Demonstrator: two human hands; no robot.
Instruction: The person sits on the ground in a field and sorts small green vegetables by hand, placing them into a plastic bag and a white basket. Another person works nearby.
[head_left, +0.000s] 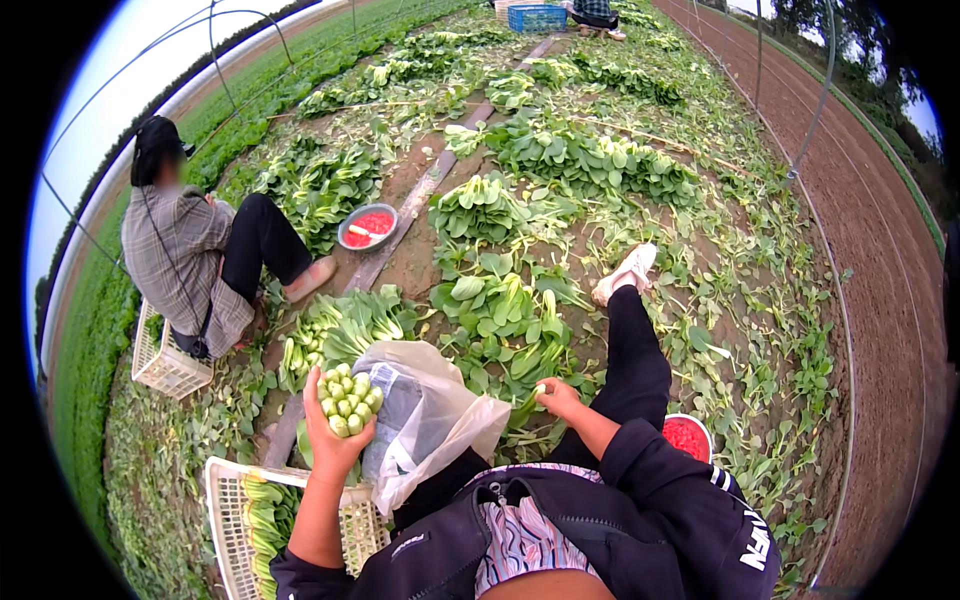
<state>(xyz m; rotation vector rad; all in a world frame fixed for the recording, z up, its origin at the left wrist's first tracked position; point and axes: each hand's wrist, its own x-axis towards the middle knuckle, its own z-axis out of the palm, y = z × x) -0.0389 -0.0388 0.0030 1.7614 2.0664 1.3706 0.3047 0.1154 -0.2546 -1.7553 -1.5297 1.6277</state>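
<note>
My left hand (332, 439) grips a bundle of bok choy (349, 397), its pale cut stem ends turned up towards me. Pinched in the fingers of my right hand (559, 397) is a single bok choy (531, 406), its leaves hanging down over the pile. A translucent plastic bag (442, 405) lies across my left thigh, beside the bundle. In front of my right hand, loose bok choy (506, 304) is spread on the soil. More heads of bok choy (352, 326) lie just beyond my left hand.
A white plastic crate (225, 510) holding greens stands at my left. By my right hip sits a bowl with red contents (686, 437). A co-worker (195, 240) sits on a crate at left, near a grey basin (367, 226). A plank (420, 195) runs up the bed.
</note>
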